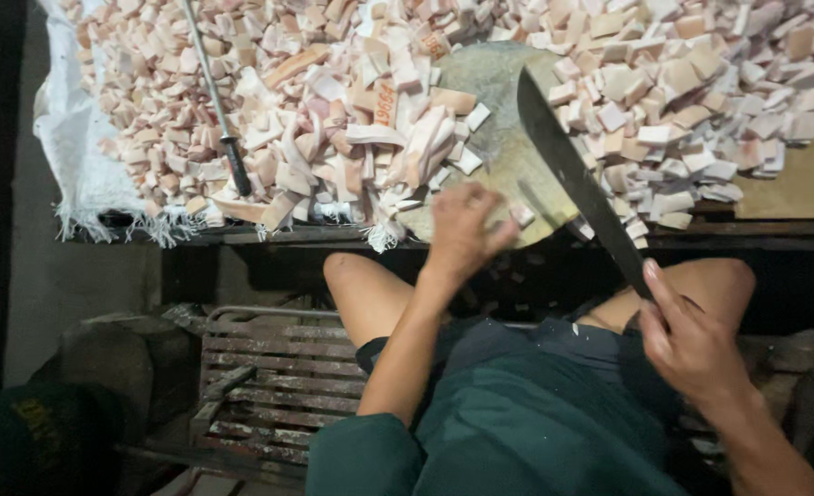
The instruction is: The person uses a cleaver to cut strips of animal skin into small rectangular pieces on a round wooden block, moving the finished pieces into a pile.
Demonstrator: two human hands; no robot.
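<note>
Above the chopping block [499, 138], right hand's [687, 340] grip clasps a cleaver [577, 184], blade apparently slanting up-left.

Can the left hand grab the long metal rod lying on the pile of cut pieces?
Probably yes. The left hand is at the round block's near edge, and the rod lies uncovered atop the pieces to its left, nothing between.

White woven sack [76, 156]: spread flat under the cut pieces, frayed edge hanging at left. No labels, signs or screens are seen.
</note>
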